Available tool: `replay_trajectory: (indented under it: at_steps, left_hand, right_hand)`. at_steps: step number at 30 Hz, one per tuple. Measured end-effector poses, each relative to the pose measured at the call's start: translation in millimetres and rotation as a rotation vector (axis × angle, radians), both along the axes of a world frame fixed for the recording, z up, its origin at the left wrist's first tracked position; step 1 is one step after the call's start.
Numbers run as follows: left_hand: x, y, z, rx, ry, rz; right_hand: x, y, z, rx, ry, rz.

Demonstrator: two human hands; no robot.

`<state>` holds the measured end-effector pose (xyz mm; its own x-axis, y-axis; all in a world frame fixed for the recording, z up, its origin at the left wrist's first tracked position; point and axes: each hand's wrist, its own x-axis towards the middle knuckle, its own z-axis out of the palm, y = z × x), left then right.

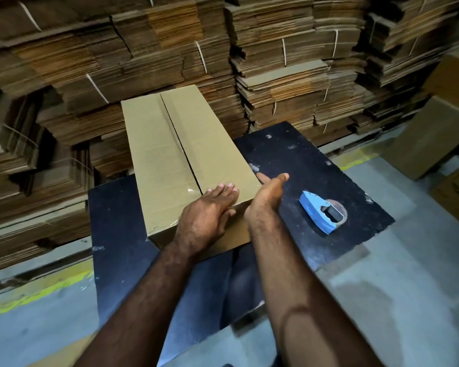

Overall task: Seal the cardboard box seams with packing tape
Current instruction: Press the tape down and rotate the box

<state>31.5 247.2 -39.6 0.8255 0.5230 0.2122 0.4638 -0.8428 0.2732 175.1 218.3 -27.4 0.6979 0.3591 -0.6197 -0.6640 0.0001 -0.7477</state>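
On box (170,154) near end: L hand (207,213) flat, R hand (265,200) open beside; both hold nothing.

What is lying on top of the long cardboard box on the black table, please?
On the cardboard box the left hand presses flat at the near end, over a short strip of clear tape. The seam beyond looks untaped. What is under the palm is hidden.

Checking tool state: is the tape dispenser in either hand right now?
No: the blue tape dispenser lies on the dark table, apart from the right hand, while the left hand rests flat on the cardboard box.
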Motion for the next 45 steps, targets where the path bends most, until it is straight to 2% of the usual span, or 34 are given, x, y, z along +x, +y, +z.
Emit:
replay_trajectory:
  at_steps: [3, 5, 8, 9, 13, 15, 17, 20, 22, 24, 27, 30, 33, 36, 39, 42, 45]
  left_hand:
    - [0.7, -2.8, 2.5, -0.001, 0.000, 0.003]
    - [0.0, -3.2, 3.4, 0.006, -0.002, -0.001]
    - [0.0, -3.5, 2.1, 0.020, -0.016, 0.004]
    - [0.1, -3.7, 1.4, 0.018, -0.014, 0.006]
    - [-4.7, -2.9, -0.3, -0.010, -0.004, -0.017]
    - [-9.2, -5.7, 5.7, -0.066, -0.050, -0.036]
    - [-13.7, -10.1, 16.8, -0.162, -0.164, 0.024]
    - [-25.3, -2.2, 27.2, -0.134, -0.312, 0.341]
    - [-40.7, 9.9, 29.4, -0.146, -0.329, 0.599]
    - [-54.1, 19.4, 32.2, -0.250, -0.262, 0.750]
    - [-57.5, 20.5, 39.1, -0.339, -0.255, 0.819]
    - [-56.5, 16.0, 49.9, -0.363, -0.293, 0.936]
    - [-61.0, 13.1, 56.5, -0.302, -0.157, 1.033]
    - [-69.0, 16.7, 49.3, -0.436, -0.241, 1.016]
    - [-78.1, 16.7, 43.9, -0.427, -0.269, 0.990]
    - [-87.7, 18.2, 44.5, -0.399, -0.185, 1.008]
    - [-98.7, 18.4, 38.4, -0.446, -0.123, 0.996]
  right_hand:
    - [21.0, -14.7, -3.5, 0.047, -0.009, 0.142]
    - [17.2, -21.1, -2.8, 0.016, -0.192, 0.269]
    - [5.3, -22.0, -10.4, -0.148, -0.606, 0.525]
    - [6.7, -22.6, -8.2, -0.183, -0.636, 0.574]
    - [28.8, -25.0, 4.1, -0.093, -0.199, 0.715]
    - [31.2, -24.8, 11.4, -0.129, -0.247, 0.813]
    - [29.4, -19.2, 16.6, -0.237, -0.504, 0.831]
    - [26.5, -11.2, 27.4, -0.257, -0.825, 0.810]
    - [23.7, -7.5, 31.3, -0.258, -0.962, 0.869]
    - [20.6, -2.8, 29.3, -0.318, -1.074, 0.960]
    - [20.8, -0.5, 27.1, -0.403, -1.173, 1.030]
    - [27.0, -5.1, 29.4, -0.447, -1.177, 0.981]
    - [29.9, -10.3, 34.6, -0.466, -1.186, 1.001]
    - [25.5, -11.6, 43.3, -0.454, -1.170, 1.118]
    - [21.3, -13.3, 41.0, -0.461, -1.216, 1.100]
    - [32.1, -17.2, 45.9, -0.633, -1.269, 0.957]
    - [40.1, -23.9, 52.6, -0.809, -1.259, 0.931]
